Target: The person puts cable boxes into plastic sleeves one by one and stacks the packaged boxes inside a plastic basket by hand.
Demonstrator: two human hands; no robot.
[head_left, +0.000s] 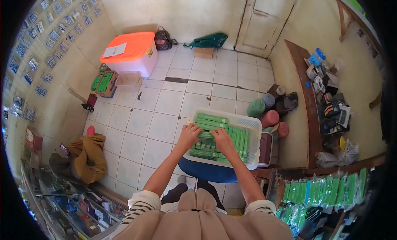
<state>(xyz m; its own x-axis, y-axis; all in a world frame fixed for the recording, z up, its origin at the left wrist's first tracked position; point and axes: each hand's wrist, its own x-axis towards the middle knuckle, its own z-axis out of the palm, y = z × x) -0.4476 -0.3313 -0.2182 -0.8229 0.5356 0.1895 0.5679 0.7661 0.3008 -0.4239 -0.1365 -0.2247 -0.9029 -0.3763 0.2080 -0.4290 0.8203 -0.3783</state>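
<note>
No text can be read; print on the cardboard box [111, 90] is too small.

boxes [239, 140]: green | basket [257, 136]: whitish | sleeves [135, 212]: white, dark-striped | bin lid [142, 43]: orange

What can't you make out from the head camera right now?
In the head view:
- Print on the green boxes: too small to read.
- Floor of the white basket: hidden by the boxes.
- Undersides of the left hand and right hand: hidden by the hands themselves.
- Most of the blue seat: covered by the basket.
</note>
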